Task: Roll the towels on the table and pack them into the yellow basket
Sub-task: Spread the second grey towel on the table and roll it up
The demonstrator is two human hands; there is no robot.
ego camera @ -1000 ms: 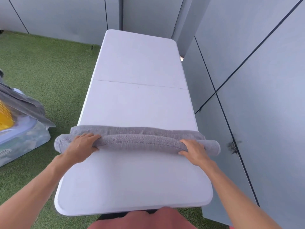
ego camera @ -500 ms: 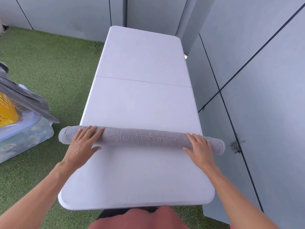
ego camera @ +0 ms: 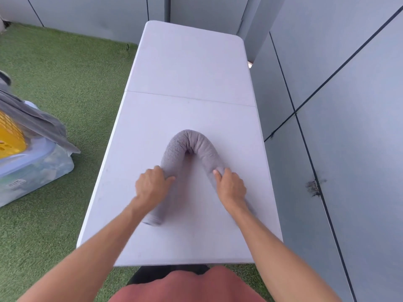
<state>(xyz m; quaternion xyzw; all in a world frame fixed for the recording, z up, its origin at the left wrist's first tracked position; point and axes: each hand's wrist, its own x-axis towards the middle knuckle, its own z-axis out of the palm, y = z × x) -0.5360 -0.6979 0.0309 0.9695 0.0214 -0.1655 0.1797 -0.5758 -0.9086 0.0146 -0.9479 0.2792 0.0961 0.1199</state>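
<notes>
Grey wall panels close off the far and right sides of a patch of artificial grass, on which a long white folding counter stands lengthwise away from you, its centre seam running across the top. On the near half of the counter lies the rolled grey towel, bent into an inverted U: the bend points away from you and the two legs run back toward your body, spreading apart as they come. Your left hand grips the left leg of the roll, fingers curled over it and thumb against its inner side; the free end of that leg lies on the counter beside your left forearm, blurred. Your right hand grips the right leg in the same way, thumb pointing toward the bend; the end of that leg is hidden beneath your wrist and forearm. Between the two legs the counter surface shows bare. At the left edge of the view, on the grass and well apart from the counter, the yellow basket sits on a clear plastic storage bin, with a grey cloth draped over both.
</notes>
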